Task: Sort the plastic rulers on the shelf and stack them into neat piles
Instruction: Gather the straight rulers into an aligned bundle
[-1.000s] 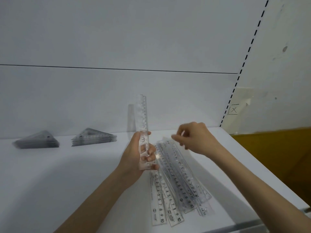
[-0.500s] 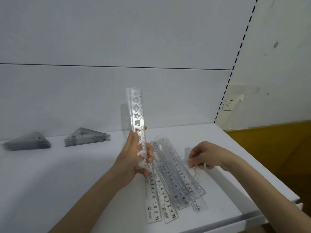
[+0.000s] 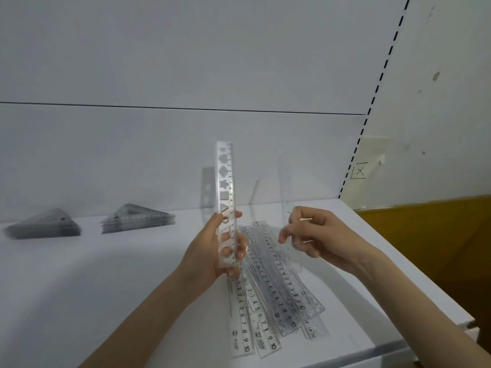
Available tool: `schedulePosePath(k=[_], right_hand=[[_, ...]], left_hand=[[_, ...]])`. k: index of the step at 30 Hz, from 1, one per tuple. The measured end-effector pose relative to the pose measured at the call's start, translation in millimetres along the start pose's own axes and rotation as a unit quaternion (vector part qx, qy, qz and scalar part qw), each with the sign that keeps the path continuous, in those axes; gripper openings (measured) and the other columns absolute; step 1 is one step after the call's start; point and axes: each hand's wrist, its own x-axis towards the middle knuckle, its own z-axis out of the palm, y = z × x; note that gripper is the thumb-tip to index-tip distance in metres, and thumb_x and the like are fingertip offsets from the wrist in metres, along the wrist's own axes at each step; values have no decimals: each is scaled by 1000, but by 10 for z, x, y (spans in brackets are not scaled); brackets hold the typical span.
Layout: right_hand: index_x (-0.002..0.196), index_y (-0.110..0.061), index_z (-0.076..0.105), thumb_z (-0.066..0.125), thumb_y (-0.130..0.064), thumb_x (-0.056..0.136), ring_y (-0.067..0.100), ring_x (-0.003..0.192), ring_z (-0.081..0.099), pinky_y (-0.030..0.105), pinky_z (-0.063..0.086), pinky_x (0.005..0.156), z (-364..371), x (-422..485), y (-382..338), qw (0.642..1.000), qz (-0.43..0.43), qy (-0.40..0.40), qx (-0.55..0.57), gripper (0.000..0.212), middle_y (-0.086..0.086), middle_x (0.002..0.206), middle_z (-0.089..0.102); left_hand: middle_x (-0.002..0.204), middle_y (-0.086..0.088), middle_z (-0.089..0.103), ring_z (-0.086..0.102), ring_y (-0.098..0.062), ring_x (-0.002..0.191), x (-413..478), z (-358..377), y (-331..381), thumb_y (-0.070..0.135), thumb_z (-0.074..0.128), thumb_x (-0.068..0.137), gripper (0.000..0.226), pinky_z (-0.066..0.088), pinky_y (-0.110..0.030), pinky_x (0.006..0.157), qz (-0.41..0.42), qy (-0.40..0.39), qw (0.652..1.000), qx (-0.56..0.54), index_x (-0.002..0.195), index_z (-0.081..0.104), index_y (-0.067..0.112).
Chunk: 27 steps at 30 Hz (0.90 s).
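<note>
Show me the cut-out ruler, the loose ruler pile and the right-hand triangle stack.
Cut-out ruler [image 3: 231, 197]: head view, scale edge.
Loose ruler pile [image 3: 276, 285]: head view, top ruler's middle.
Right-hand triangle stack [image 3: 135, 217]: head view, top face.

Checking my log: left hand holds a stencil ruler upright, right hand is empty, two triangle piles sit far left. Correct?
No: the head view shows the right hand holding another clear ruler, roughly upright. The rest stands.

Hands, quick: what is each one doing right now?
Left hand: grips the upright stencil ruler.
Right hand: pinches a blurred clear ruler, lifted off the shelf.
</note>
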Motion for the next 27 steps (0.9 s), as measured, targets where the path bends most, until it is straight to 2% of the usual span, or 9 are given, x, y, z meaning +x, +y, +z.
schedulePosePath(k=[4, 9, 11, 13, 16, 19, 21, 24, 27], right_hand=[[76, -5, 57, 71, -7, 80, 12, 50, 52, 18, 45, 47, 254, 115, 22, 995, -83, 19, -47, 14, 11, 65, 58], [100, -2, 58, 66, 1, 85, 22, 54, 64, 32, 55, 53, 581, 301, 84, 989, -108, 69, -80, 18, 8, 69, 67], [96, 1, 62, 63, 2, 87, 23, 53, 65, 35, 58, 56, 643, 355, 76, 982, -117, 86, -122, 9, 8, 63, 66], [90, 3, 64, 63, 3, 87, 22, 49, 64, 29, 54, 49, 670, 385, 37, 978, -117, 95, -143, 3, 9, 60, 65], [86, 2, 64, 66, -1, 86, 29, 50, 64, 25, 48, 44, 682, 407, -10, 972, -113, 102, -177, 3, 8, 67, 64], [83, -1, 63, 67, -3, 85, 34, 48, 61, 32, 49, 43, 688, 428, 6, 969, -108, 110, -193, 4, 9, 68, 65], [82, -5, 64, 68, -5, 85, 30, 46, 61, 30, 48, 44, 688, 444, 37, 965, -113, 116, -208, 5, 7, 68, 66], [78, -12, 65, 72, -16, 82, 15, 49, 61, 22, 45, 46, 681, 483, 75, 939, -134, 132, -289, 9, 2, 72, 67], [75, -18, 67, 75, -30, 80, 5, 51, 59, 18, 47, 54, 636, 505, 77, 913, -150, 125, -359, 15, 0, 71, 68]], left_hand=[[68, -9, 52, 43, -17, 52, -9, 23, 6, 48, 43, 84, 39, 31, -20, 46, 0, -16, 1000, 2, 107, 60, 21], [69, -4, 52, 46, -15, 54, -4, 22, 10, 52, 40, 83, 43, 37, -25, 48, -22, -44, 999, -6, 89, 63, 17], [66, -2, 46, 43, -14, 56, 2, 6, 21, 54, 38, 82, 44, 38, -26, 50, -26, -62, 998, -5, 78, 59, 16], [64, -1, 45, 43, -14, 57, -8, 16, 37, 53, 38, 84, 44, 39, -27, 50, -15, -63, 998, -7, 70, 61, 17], [67, -5, 52, 54, -14, 56, -24, 25, 43, 46, 34, 93, 47, 44, -29, 48, 4, -46, 999, -24, 78, 71, 22], [75, -14, 54, 60, -22, 63, -1, -21, 27, 47, 26, 98, 53, 48, -32, 51, 8, -46, 998, -35, 97, 65, 13], [75, -15, 52, 58, -25, 63, 9, -37, 24, 50, 27, 96, 54, 46, -30, 50, 3, -40, 999, -26, 95, 63, 9], [65, -10, 52, 50, -20, 51, 2, -19, 44, 54, 39, 84, 48, 39, -24, 47, -8, -33, 999, -6, 81, 61, 11], [55, -5, 49, 43, -16, 46, 4, -14, 44, 53, 39, 85, 44, 34, -21, 45, -16, -36, 999, -12, 87, 57, 14]])
